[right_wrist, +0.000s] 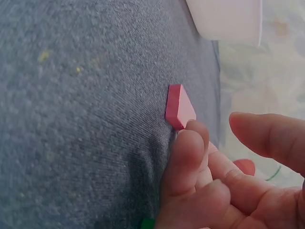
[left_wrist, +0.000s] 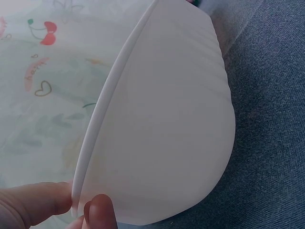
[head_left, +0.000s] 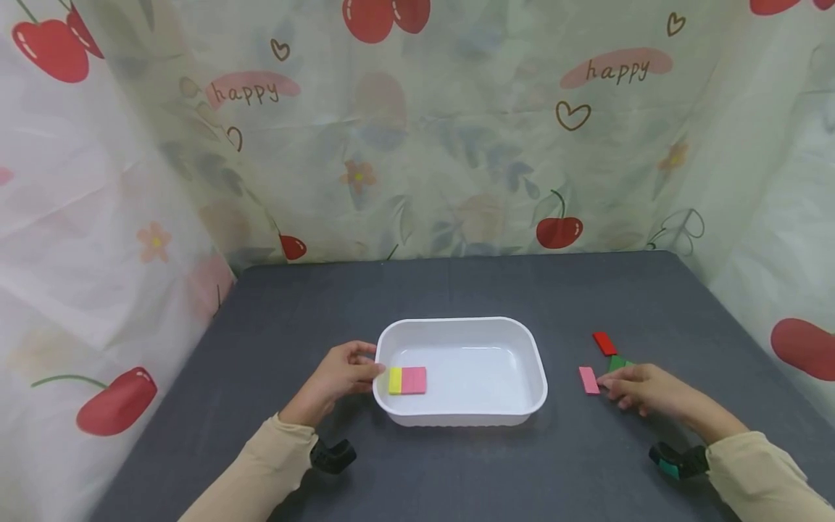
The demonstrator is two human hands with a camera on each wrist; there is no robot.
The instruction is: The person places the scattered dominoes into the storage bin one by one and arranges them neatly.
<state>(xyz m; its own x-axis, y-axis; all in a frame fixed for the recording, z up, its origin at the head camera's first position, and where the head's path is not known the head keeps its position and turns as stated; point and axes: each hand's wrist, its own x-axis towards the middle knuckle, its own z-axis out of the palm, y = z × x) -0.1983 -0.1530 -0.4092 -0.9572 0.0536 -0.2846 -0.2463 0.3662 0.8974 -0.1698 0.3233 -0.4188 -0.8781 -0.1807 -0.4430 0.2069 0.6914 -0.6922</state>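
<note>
- Left hand (head_left: 341, 375): thumb and fingers clamped on the rim at the left end of a white, rounded rectangular basin (head_left: 457, 420), with the thumb on one side of the rim and the fingers on the other.
- Right hand (head_left: 646, 388): thumb held apart from the fingers; the fingertips lie at the near end of a pink, flat rectangular block (head_left: 588, 380). Whether they touch it cannot be told.
- Pink block: flat on the dark grey-blue cloth-covered table (head_left: 450, 293), to the right of the basin and well apart from it.
- Red, flat rectangular block (head_left: 604, 344): beyond the pink block, lying aslant.
- Green, flat shape (head_left: 617, 362): near the red block, partly hidden by the right hand; one piece or two cannot be told.
- Basin contents, at the left end: a narrow yellow strip (head_left: 395, 380) and, touching its right side, a pink, flat, nearly square shape (head_left: 414, 380).
</note>
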